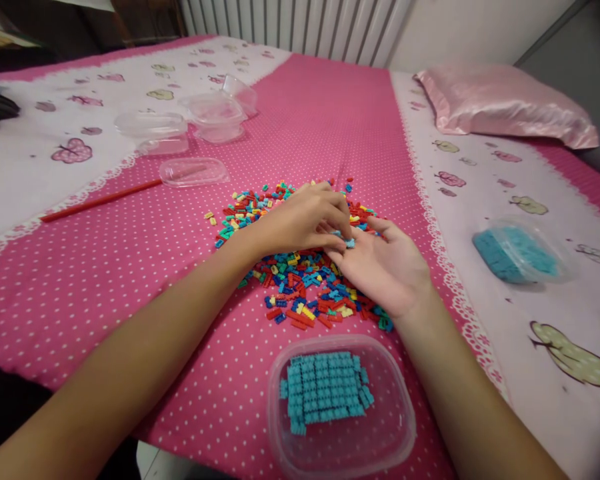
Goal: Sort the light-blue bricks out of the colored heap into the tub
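A heap of small mixed-colour building bricks (300,283) lies on the pink dotted cloth. Above it my right hand (383,263) is turned palm up, with a few light blue building bricks (349,243) resting at its fingers. My left hand (307,220) reaches over from the side, its fingers curled down and its thumb tucked under, closed on those light blue bricks. Its fingertips partly hide them. Nearer to me stands a clear plastic container (380,437), where a block of light blue bricks (327,387) sits in tidy rows.
Several clear containers and lids (213,110) stand at the back left. Before them a red stick (100,200) reaches a clear lid (195,173). On the right is another tub of light blue bricks (520,253). A pink pillow (505,100) lies at the back right.
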`<state>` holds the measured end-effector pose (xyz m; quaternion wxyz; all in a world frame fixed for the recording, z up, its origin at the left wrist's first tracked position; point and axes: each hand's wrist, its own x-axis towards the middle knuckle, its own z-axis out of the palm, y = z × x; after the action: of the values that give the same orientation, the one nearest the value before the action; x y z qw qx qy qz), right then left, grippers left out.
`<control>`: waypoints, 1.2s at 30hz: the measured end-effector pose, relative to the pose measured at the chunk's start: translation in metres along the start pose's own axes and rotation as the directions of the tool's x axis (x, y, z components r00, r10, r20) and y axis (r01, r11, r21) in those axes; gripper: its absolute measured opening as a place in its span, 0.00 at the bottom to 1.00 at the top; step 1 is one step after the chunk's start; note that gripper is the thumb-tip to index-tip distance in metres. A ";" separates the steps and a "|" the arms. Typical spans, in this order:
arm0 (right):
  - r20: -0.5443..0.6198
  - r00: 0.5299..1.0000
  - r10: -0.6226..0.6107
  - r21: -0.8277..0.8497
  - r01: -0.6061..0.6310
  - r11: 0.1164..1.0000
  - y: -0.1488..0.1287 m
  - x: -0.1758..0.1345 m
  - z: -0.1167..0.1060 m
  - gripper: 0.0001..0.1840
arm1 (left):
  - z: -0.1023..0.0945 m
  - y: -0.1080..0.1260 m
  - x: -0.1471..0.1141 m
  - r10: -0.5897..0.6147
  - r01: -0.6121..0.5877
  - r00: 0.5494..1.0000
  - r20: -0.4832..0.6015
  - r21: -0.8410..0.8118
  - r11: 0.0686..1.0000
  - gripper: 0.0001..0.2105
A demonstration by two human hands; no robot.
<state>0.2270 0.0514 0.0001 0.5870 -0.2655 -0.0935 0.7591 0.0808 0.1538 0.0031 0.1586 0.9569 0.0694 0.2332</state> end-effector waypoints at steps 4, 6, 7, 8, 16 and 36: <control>-0.011 1.000 -0.009 -0.008 0.009 1.000 0.000 0.000 0.002 0.14 | 0.004 0.006 0.002 0.005 -0.004 1.000 -0.030 0.044 0.999 0.07; -0.007 1.000 -0.031 -0.010 0.031 0.999 0.000 -0.001 0.004 0.15 | 0.006 0.010 0.004 -0.005 0.007 0.999 -0.049 0.034 0.999 0.07; -0.010 0.999 -0.043 -0.013 0.043 0.999 0.000 -0.001 0.005 0.16 | 0.007 0.012 0.005 -0.014 0.015 0.998 -0.056 0.023 1.000 0.08; -0.016 0.998 -0.053 -0.015 0.053 0.998 0.000 -0.001 0.005 0.17 | 0.008 0.013 0.006 -0.027 0.027 0.998 -0.062 0.011 1.000 0.08; -0.055 0.998 -0.044 -0.058 0.041 0.997 -0.003 -0.002 0.005 0.20 | 0.006 0.019 0.004 -0.027 0.027 1.000 0.008 0.011 1.000 0.11; 0.201 0.880 -0.431 -0.798 0.402 0.449 -0.013 -0.012 -0.007 0.06 | -0.012 0.009 0.001 -0.136 0.043 0.956 -0.258 -0.336 0.941 0.11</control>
<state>0.2432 0.0432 0.0035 0.5636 -0.4873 -0.4879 0.4549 0.0767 0.1491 0.0161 0.3142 0.8709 0.0953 0.3656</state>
